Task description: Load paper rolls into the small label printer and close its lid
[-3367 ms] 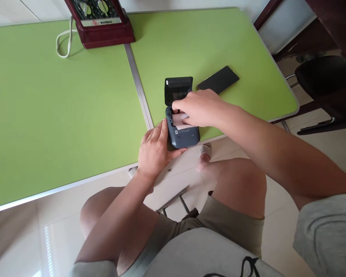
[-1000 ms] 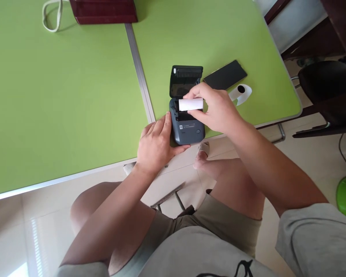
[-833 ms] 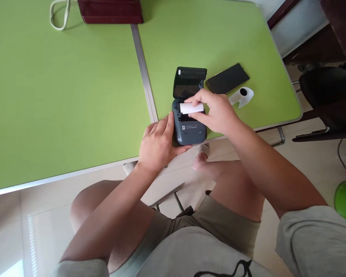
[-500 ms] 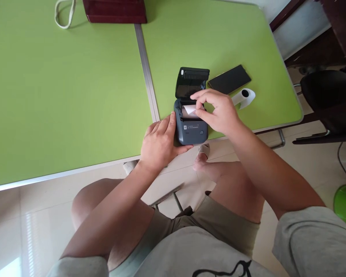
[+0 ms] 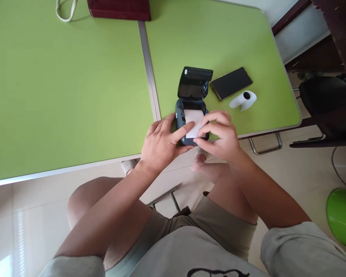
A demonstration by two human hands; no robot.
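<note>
A small dark grey label printer (image 5: 179, 129) sits at the table's front edge with its black lid (image 5: 192, 82) raised. White label paper (image 5: 193, 115) comes out of its open bay and lies down over the front face. My left hand (image 5: 160, 144) grips the printer from the left, thumb along its front edge, index finger pressing on the paper. At the right and lower edge of the paper is my right hand (image 5: 220, 136), its fingers curled around that edge. The printer's front markings and button are covered by the paper and my fingers.
A black phone (image 5: 231, 83) and a white handheld device (image 5: 243, 100) with a round dark opening lie right of the printer on the green table (image 5: 75, 84). A dark red box (image 5: 119, 9) and white strap (image 5: 66, 17) are at the back. A green stool (image 5: 343, 217) stands lower right.
My right hand has drawn the paper out of the bay, down over the printer's front. My left index finger has moved from the printer's side onto the paper.
</note>
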